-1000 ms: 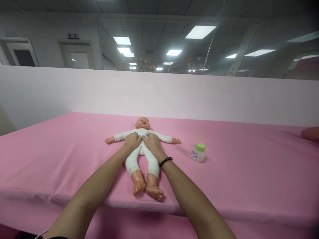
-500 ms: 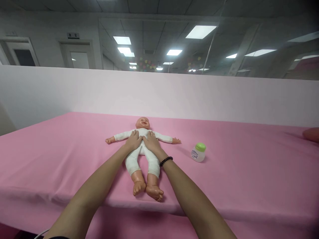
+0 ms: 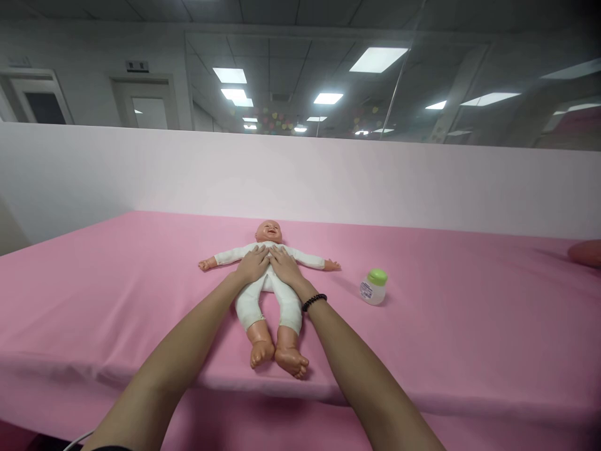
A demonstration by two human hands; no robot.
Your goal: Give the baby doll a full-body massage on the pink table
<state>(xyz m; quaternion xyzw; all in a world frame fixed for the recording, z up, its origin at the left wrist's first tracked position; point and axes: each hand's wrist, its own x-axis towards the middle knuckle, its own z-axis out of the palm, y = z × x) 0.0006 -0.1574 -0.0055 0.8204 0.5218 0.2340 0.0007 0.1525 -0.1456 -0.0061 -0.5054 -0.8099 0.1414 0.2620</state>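
2 open hands: left hand [image 3: 252,265], right hand [image 3: 285,265], flat on a baby doll [image 3: 268,282]; neither grips (chest hidden).

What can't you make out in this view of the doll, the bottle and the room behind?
In the head view:
The baby doll's chest: hidden by the left hand and right hand.
The label on the green-capped bottle: too small to read.
The pinkish object: cut off by the right edge, so it cannot be identified.
The small sign in the background: too small to read.
The coloured decorations in the distance: too small to identify.
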